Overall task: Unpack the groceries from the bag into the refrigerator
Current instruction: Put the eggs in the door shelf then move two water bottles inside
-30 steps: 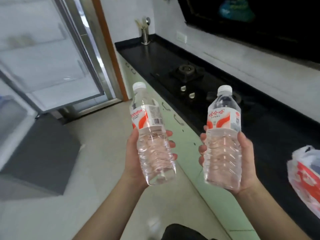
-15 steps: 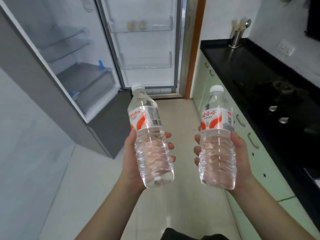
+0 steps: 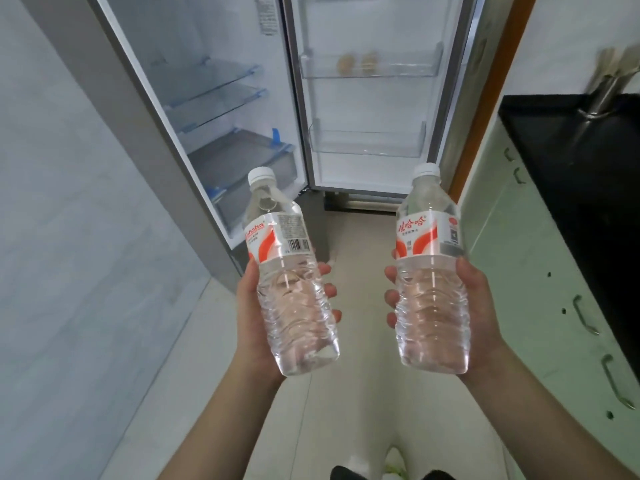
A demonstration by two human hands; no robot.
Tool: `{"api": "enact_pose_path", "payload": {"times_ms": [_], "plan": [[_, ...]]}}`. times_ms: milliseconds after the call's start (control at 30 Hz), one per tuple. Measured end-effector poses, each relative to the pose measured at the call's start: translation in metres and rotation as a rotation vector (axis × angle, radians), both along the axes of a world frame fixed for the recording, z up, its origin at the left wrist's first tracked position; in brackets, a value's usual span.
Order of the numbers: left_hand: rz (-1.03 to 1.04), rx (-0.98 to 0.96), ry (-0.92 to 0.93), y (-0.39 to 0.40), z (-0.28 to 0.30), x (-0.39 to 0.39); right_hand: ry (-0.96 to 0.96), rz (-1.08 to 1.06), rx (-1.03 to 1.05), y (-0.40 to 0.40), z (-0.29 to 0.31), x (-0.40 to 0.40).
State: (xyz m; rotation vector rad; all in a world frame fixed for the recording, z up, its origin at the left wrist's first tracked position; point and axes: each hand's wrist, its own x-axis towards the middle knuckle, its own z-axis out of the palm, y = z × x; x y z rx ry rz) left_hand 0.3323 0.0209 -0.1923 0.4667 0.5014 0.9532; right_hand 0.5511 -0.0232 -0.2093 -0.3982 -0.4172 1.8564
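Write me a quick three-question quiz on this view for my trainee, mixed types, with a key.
1. True or false: the refrigerator door stands open.
2. Multiple choice: what does the left hand hold? A) a carton B) a water bottle C) nothing
3. Fill in: the two round items sit in the ____ door bin, while the lower door bin looks empty.

Key: 1 true. 2 B; the right hand holds a second bottle, both upright with white caps on. 3 upper.
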Motion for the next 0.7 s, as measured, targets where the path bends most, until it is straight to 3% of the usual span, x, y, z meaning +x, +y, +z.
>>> {"api": "enact_pose_path", "payload": {"times_ms": [200, 400, 567, 700], "plan": [[-0.032, 0.038, -0.048, 0.046, 0.001, 0.035, 0.1, 0.222, 0.069, 0.064, -0.006, 0.045], [-0.022, 0.105, -0.082, 0.09, 0.008, 0.041, 0.004, 0.134, -0.078, 0.122, 0.0, 0.049], [0.045, 0.143, -0.097, 0.128, 0.006, 0.021, 0.075, 0.299, -0.025, 0.181, 0.002, 0.034], [0.114, 0.165, -0.07, 0.17, 0.002, 0.002, -0.007, 0.296, 0.037, 0.237, 0.008, 0.009]]}}
